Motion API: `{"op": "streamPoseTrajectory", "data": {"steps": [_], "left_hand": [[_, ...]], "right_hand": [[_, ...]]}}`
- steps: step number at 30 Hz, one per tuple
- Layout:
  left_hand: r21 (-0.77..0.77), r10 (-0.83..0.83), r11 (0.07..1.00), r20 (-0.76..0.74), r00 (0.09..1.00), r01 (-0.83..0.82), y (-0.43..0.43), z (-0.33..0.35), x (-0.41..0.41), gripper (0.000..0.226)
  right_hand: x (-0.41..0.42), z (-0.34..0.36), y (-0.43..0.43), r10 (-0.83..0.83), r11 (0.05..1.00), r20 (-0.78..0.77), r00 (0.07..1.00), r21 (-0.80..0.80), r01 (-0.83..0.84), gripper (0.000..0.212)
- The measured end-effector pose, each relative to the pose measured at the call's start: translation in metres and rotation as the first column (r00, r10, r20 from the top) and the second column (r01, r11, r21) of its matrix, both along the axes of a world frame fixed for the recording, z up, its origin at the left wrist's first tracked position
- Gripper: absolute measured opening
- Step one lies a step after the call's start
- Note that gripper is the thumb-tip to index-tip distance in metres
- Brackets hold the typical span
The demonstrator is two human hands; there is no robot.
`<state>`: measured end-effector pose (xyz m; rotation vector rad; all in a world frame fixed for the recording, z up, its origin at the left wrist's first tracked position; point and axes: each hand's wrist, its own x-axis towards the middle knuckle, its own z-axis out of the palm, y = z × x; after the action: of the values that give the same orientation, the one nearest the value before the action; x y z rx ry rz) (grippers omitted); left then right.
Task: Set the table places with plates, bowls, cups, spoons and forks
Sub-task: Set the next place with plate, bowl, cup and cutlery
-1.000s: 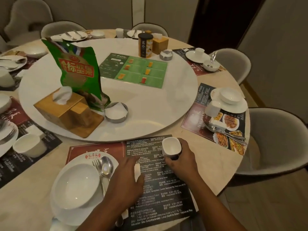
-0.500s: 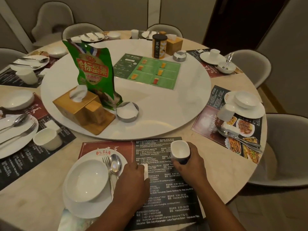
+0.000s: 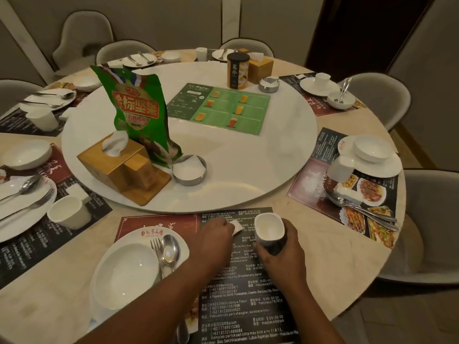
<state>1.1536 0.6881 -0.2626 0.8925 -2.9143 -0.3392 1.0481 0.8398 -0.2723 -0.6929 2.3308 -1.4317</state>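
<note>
Right at the near edge, a white bowl (image 3: 126,275) sits on a white plate (image 3: 105,316), with a fork (image 3: 156,247) and a spoon (image 3: 170,250) laid side by side on the plate's right rim. The plate rests on the left end of a dark printed placemat (image 3: 248,311). Over the middle of that mat, the person's left hand (image 3: 214,240) is curled around a small white object (image 3: 237,227) that pokes out past the knuckles; I can't make out what it is. Just beside it, the right hand (image 3: 282,254) is wrapped around a white cup (image 3: 268,228), mouth tilted toward the table's centre, at the mat's far edge. To the right is another place with a plate, bowl (image 3: 371,151), cup and cutlery on a food-printed mat. To the left, a further cup (image 3: 68,214) stands by a plate with spoon and fork. On the round white turntable (image 3: 248,170) beyond stand a wooden tissue box (image 3: 124,167), a tall green snack bag (image 3: 137,112) behind it, a small metal dish (image 3: 190,170), a green menu card (image 3: 219,108) and, farther back, a dark and orange canister (image 3: 238,70). More settings and grey chairs ring the far side.
</note>
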Motion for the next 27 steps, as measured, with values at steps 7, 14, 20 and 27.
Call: {"op": "streamPoseTrajectory", "data": {"steps": [7,14,20,27], "left_hand": [[-0.091,-0.143,0.986,-0.005,0.990,0.142,-0.017,-0.001,-0.018,0.021],[-0.120,-0.147,0.982,0.000,0.989,0.146,-0.016,0.000,-0.015,0.020],[-0.139,-0.137,0.981,0.003,0.991,0.136,-0.015,0.006,-0.009,0.021],[-0.145,-0.142,0.980,-0.020,0.990,0.138,-0.015,0.006,-0.007,0.022]], "right_hand": [[0.003,-0.005,-0.002,-0.044,0.999,-0.025,0.999,-0.008,0.043,0.070],[0.003,-0.003,-0.001,-0.023,1.000,-0.050,0.998,-0.006,0.023,0.070],[0.005,0.001,0.000,-0.022,1.000,-0.046,0.999,-0.005,0.022,0.070],[0.007,0.006,0.000,-0.020,1.000,-0.051,0.999,0.006,0.020,0.069]]}}
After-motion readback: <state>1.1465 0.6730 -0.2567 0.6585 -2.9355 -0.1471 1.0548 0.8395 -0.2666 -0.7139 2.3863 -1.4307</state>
